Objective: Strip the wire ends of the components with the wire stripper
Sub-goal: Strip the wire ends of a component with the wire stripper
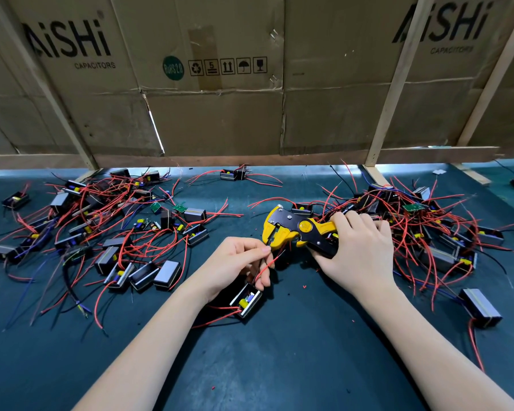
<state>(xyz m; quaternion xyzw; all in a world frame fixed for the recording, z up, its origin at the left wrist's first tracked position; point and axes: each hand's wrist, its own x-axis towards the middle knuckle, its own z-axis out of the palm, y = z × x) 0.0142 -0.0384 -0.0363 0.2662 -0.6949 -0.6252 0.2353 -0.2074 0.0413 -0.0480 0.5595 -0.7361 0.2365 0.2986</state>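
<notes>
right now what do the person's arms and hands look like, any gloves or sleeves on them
Both arms are bare from the bottom edge of the view up to the wrists: no sleeves show. The left hand and right hand wear no gloves, and no rings, watch or wristband can be seen. The fingers are uncovered, with short, unpainted nails where they show. No markings or tape on either arm.

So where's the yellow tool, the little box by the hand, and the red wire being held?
wire stripper (304, 226): head view, on its yellow round pivot.
component (247, 301): head view, on its open top.
red wire (270, 264): head view, on the stretch beside the left hand's fingers.
</notes>
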